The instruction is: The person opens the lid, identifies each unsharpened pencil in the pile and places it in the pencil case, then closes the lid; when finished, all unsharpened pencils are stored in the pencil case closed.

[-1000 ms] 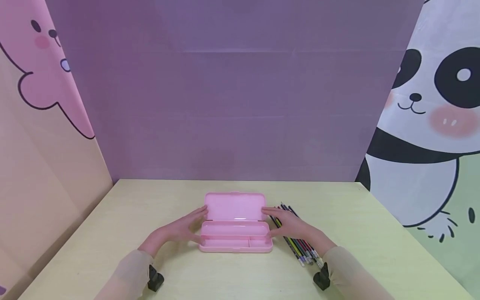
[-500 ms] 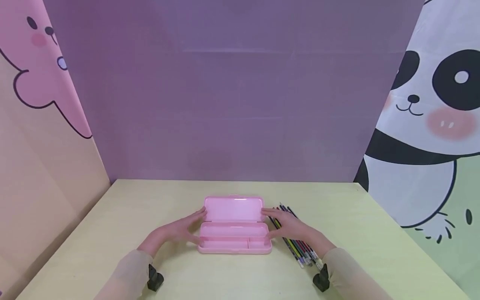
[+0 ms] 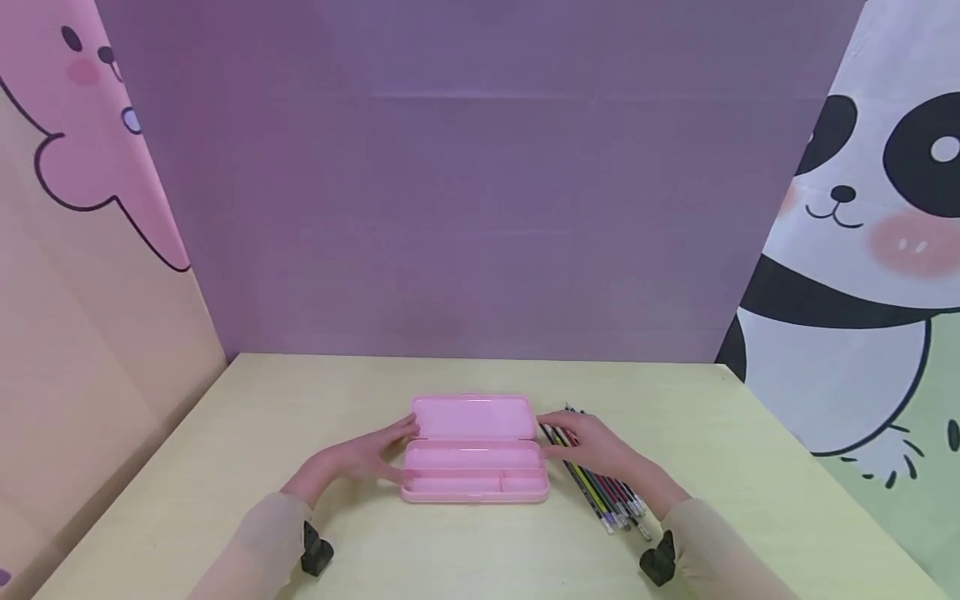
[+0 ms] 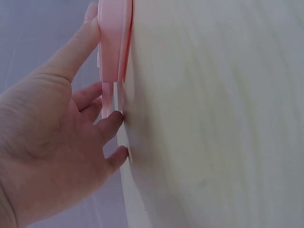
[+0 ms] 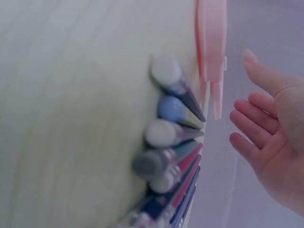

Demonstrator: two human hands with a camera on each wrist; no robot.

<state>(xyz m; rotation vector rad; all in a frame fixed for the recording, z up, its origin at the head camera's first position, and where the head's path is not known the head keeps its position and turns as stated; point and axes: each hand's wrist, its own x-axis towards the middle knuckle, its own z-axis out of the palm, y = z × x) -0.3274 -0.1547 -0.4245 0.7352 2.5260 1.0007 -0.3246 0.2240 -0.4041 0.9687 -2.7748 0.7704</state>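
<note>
An open pink pencil case (image 3: pixel 474 454) lies on the table, its lid (image 3: pixel 474 416) folded back on the far side. My left hand (image 3: pixel 369 452) holds its left end, thumb over the rim of the base and fingers along the lid's edge. In the left wrist view, the lower fingertips (image 4: pixel 122 152) reach down by the tabletop. My right hand (image 3: pixel 588 440) is just off the right end, holding nothing, its fingers relaxed. Beneath that hand lies a bunch of pencils (image 3: pixel 600 496), partly hidden by it; the right wrist view shows their blunt ends (image 5: pixel 164 71) close up.
The light wooden table (image 3: pixel 300 550) meets a purple backdrop (image 3: pixel 472 208) at its far edge. Cartoon-printed panels (image 3: pixel 847 367) flank it on both sides. Inside the case, a divider (image 3: pixel 502 481) splits the near compartment.
My right hand has let go of the pencil case and moved a little to the right. My left hand keeps its place on the case, which stays open.
</note>
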